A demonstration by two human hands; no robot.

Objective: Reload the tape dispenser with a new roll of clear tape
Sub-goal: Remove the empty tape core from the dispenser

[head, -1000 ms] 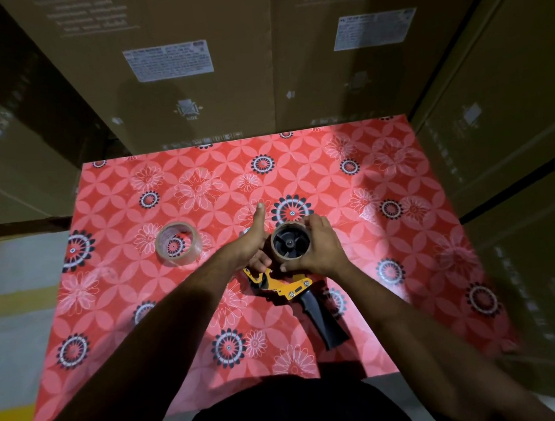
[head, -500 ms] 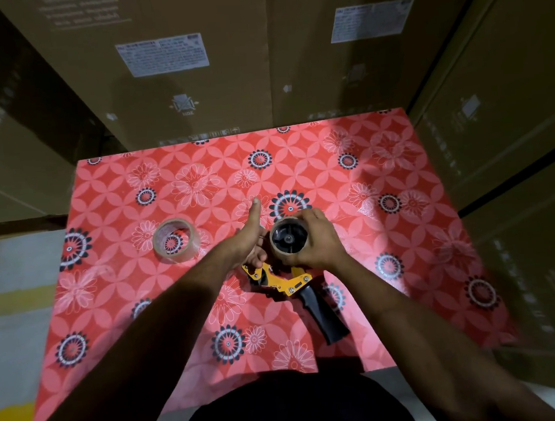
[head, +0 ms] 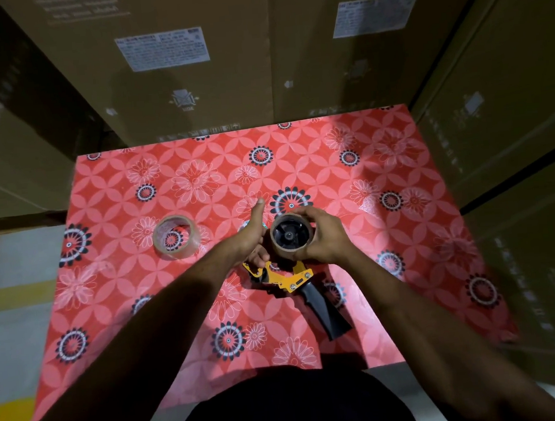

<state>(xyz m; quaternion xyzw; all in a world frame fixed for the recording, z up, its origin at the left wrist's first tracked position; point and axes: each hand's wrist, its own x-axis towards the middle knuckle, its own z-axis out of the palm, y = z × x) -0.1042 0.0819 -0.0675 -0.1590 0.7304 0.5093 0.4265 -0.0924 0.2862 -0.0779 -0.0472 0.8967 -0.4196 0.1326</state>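
Dispenser [head: 287, 278]: lies on its side on the table, near the front edge and about the middle; black handle [head: 325, 310] points toward the person and to the right; yellow metal frame sits just beyond the handle; black hub [head: 288, 236] stands at the far end, seen end-on.
Core [head: 309, 239]: brown cardboard ring, nearly bare of tape, around the black hub; it touches the fingers of the right hand.
Right hand [head: 325, 239]: curled around the right side and the far rim of the core; fingers bent over the top of the ring, thumb at the near side; it grips the core.
Left hand [head: 251, 236]: just beside the hub on its left; thumb stretched out and pointing away from the person; the other fingers are folded down against the front part of the yellow frame; whether they clamp it or only press on it, I cannot tell.
New roll [head: 173, 236]: clear tape, lies flat on the table, to the left of the hands and apart from them; the floral pattern shows through its hole.
Table [head: 389, 234]: covered by a red cloth with white and black flowers.
Boxes [head: 189, 67]: brown cartons with white labels, stacked behind the table and at its right side.
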